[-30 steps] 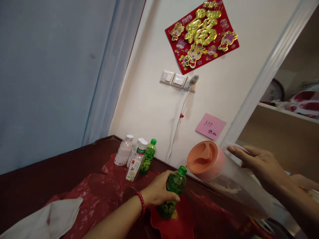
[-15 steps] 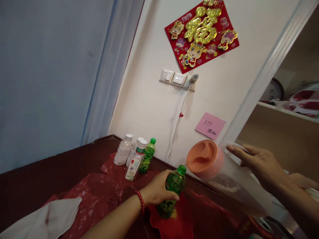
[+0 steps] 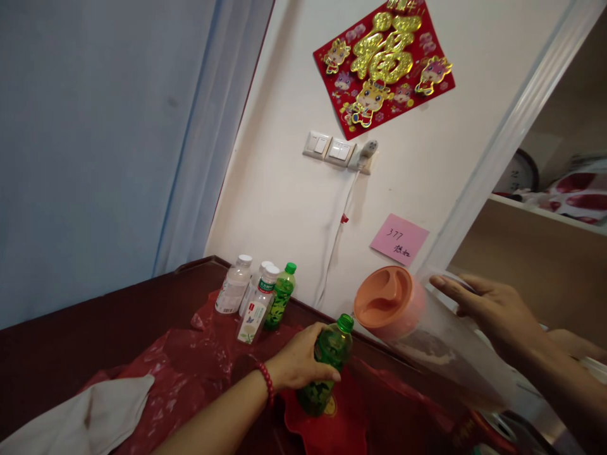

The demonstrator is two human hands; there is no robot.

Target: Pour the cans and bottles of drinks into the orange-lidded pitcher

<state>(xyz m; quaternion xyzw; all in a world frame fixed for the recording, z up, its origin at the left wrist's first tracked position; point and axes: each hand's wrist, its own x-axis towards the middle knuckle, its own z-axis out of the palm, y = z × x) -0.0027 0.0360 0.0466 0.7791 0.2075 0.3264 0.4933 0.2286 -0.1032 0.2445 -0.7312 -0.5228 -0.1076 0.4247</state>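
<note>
My left hand (image 3: 301, 363), a red bead bracelet at its wrist, is wrapped round a green plastic bottle (image 3: 336, 349). That bottle stands on a red mat (image 3: 348, 423); whether its green top is capped is hard to tell. On the right, my right hand (image 3: 493, 309) grips the handle side of a translucent pitcher (image 3: 455, 373), thumb on top. The pitcher is tipped towards the bottle, and its orange lid (image 3: 386, 297) has its edge just beside the bottle's top. Dark liquid shows faintly inside the pitcher.
Behind my left hand stand another green bottle (image 3: 283, 297) and several white-capped bottles (image 3: 253, 319) on red plastic film (image 3: 190, 366). A white cloth (image 3: 90, 417) lies at the left. A red can (image 3: 488, 433) is at the lower right. A power cord (image 3: 334, 253) hangs down the wall.
</note>
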